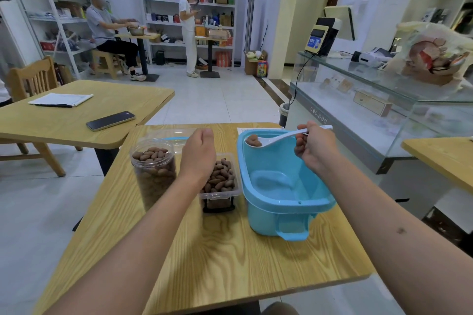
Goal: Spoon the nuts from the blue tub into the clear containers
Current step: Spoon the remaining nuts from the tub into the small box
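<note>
Wooden bench is carrying a full jar left of the left hand, whose fingers are curling loosely over the tray; right-hand fingers are gripping a spoon (nuts aboard) over the blue tub.

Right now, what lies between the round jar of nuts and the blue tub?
In the head view, the left hand and the rectangular clear container of nuts lie between the round jar and the blue tub.
</note>
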